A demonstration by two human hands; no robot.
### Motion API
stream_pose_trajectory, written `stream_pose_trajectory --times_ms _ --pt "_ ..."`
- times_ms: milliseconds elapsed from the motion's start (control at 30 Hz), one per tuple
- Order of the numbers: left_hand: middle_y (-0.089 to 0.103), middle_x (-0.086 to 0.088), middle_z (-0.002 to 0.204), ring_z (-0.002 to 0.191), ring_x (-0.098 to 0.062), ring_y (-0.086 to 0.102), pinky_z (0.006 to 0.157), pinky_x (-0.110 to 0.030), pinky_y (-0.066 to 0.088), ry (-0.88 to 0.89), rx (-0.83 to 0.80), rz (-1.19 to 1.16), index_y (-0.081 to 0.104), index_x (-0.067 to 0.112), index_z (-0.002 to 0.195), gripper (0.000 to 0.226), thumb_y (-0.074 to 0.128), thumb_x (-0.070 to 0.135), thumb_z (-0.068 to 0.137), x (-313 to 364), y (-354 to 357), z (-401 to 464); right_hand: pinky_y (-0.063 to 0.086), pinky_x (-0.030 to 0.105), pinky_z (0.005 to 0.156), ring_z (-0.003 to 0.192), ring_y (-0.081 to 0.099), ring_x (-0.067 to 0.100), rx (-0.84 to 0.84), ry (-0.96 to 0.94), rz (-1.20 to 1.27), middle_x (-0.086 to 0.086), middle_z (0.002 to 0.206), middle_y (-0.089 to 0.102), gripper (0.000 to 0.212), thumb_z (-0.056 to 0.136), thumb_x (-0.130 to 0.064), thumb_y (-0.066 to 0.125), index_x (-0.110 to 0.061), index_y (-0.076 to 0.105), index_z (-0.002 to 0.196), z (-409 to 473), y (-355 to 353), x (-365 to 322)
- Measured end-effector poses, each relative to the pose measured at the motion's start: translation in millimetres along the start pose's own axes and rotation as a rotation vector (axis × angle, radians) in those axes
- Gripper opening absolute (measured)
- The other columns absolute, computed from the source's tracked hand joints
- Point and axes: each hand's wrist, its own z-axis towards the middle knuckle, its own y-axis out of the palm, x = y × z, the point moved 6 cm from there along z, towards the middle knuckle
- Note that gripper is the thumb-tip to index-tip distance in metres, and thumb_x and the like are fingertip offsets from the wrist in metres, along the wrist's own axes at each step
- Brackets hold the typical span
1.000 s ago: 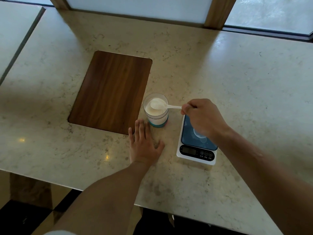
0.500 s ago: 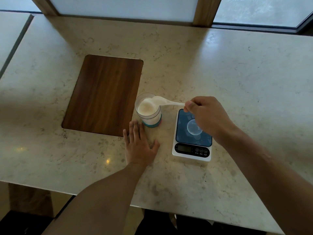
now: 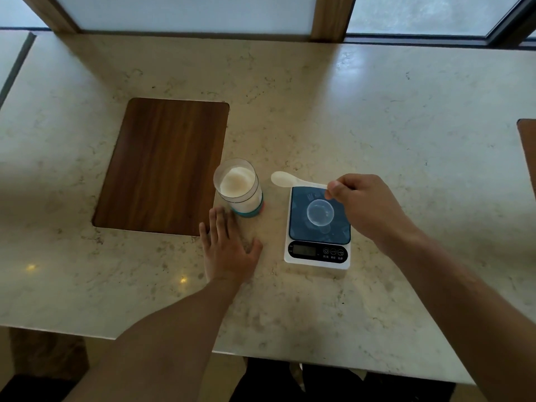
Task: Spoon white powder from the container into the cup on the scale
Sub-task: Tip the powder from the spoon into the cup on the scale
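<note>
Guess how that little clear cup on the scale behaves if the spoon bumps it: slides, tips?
The cup looks thin, clear and empty, so probably very light; a nudge from the spoon would likely slide it. The scale platform looks smooth, so little grip. It seems wide for its height, so it may tip less readily than skid.
</note>
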Motion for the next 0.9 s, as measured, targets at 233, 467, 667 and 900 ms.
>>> stream_pose_trajectory --times_ms 233,467,667,900 --pt "0.014 -0.015 0.168 0.156 -0.026 0.000 0.125 -0.051 0.000 0.000 -0.004 0.008 0.011 0.006 0.160 0.096 0.031 0.069 0.089 0.7 -0.8 0.0 0.035 0.027 0.052 0.049 0.044 0.010 -0.002 0.031 0.020 -0.003 0.059 0.058 0.033 0.098 -0.031 0.053 -0.022 0.071 0.072 -3.1 -7.0 19.6" --pt "0.015 -0.015 0.167 0.156 -0.026 0.003 0.125 -0.051 0.001 0.001 0.019 -0.008 0.012 0.006 0.159 0.097 0.035 0.068 0.089 1.7 -1.3 0.0 0.037 0.027 0.052 0.055 0.048 0.010 0.011 0.069 0.016 -0.004 0.062 0.058 0.032 0.099 -0.031 0.053 -0.025 0.070 0.074 -5.5 -8.5 44.4" --pt "0.018 -0.016 0.166 0.156 -0.027 0.008 0.125 -0.052 0.005 0.004 0.040 -0.023 0.012 0.007 0.158 0.096 0.036 0.068 0.088 1.8 -2.6 -0.7 0.037 0.029 0.053 0.055 0.047 0.012 0.015 0.125 0.009 -0.001 0.062 0.058 0.033 0.099 -0.031 0.052 -0.024 0.071 0.072 -6.9 -9.5 68.1" --pt "0.015 -0.014 0.167 0.156 -0.026 0.005 0.126 -0.049 0.001 -0.002 0.033 -0.010 0.012 0.007 0.159 0.097 0.037 0.067 0.088 1.0 -2.0 -0.9 0.032 0.026 0.047 0.043 0.039 0.009 0.031 0.180 0.040 -0.006 0.051 0.049 0.032 0.099 -0.031 0.052 -0.021 0.073 0.076 -8.2 -13.0 86.3"
